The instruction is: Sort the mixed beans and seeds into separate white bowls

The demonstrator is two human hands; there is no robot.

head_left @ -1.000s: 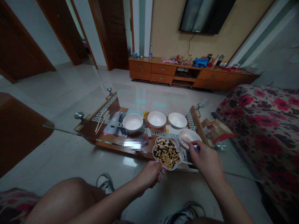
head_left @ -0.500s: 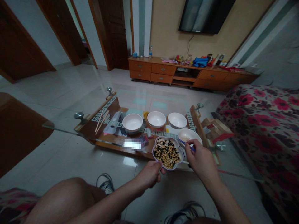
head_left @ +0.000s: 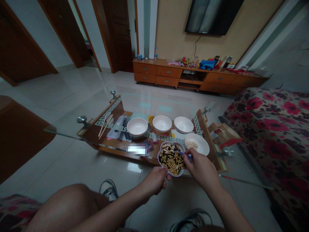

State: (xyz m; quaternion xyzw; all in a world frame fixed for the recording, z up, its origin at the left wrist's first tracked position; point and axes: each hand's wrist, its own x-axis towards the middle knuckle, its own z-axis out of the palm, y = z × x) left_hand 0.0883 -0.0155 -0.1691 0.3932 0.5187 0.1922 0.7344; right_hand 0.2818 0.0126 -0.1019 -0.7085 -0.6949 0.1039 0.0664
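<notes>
You are looking down across the glass table point(head_left: 60, 132), which spans the middle of the frame, with your two forearms coming up from the bottom edge toward its near right part. Your left hand point(head_left: 154, 181) sits lower centre, fingers curled and clamped on the near-left rim of the lobed dish point(head_left: 159, 156). Your right hand point(head_left: 201, 169) comes in from the lower right, just beside that dish, and is the nearer hand to its contents. It pinches a slim blue tool point(head_left: 187, 156) whose long axis runs from your fingertips up and to the left, with its tip over the dish's right half. I cannot tell whether the tip carries anything. Behind the dish, toward the upper middle, the row of three white bowls point(head_left: 162, 123) stands well apart from both hands, and all three look empty. A fourth white bowl point(head_left: 205, 150) lies just right of the dish, above your right hand, holding a few pale pieces point(head_left: 192, 145). The dish itself is heaped with mixed beans point(head_left: 170, 159): dark, tan and white.
</notes>
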